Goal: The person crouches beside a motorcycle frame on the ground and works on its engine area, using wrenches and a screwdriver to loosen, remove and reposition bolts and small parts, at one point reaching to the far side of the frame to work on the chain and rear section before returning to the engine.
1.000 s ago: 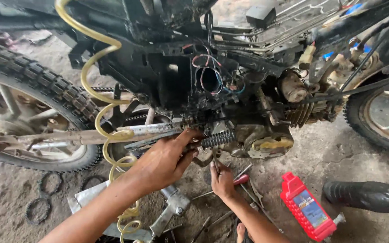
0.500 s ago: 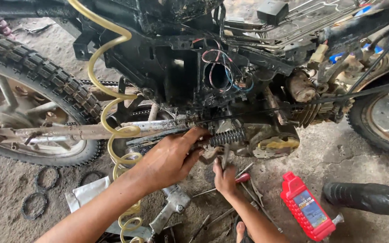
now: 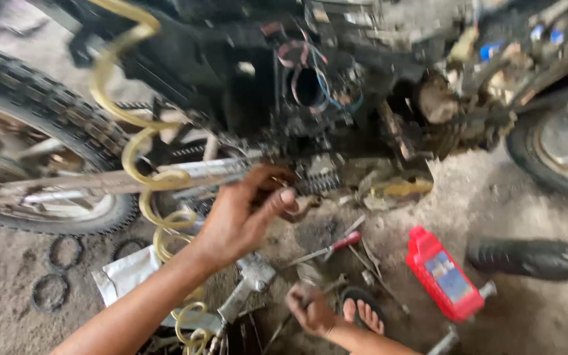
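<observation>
Dropping away from the engine, right hand [image 3: 311, 310] now grips a tool on the floor; left hand [image 3: 248, 217] stays, fingers clenched at the spring [image 3: 320, 179] under the motorcycle.

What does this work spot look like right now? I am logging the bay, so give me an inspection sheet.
Surface: dusty, gritty concrete floor.
Job's things: motorcycle stripped, underside parts exposed.
Clutter: red bottle, red-handled screwdriver, rubber rings, air tool, black cylinder.
Grippers: left hand up at the engine's underside; right hand low on the floor among the tools, grasp blurred.
Cables: coiled yellow hose; loose coloured wires.
Surroundings: knobby tyre; sandalled foot.
</observation>
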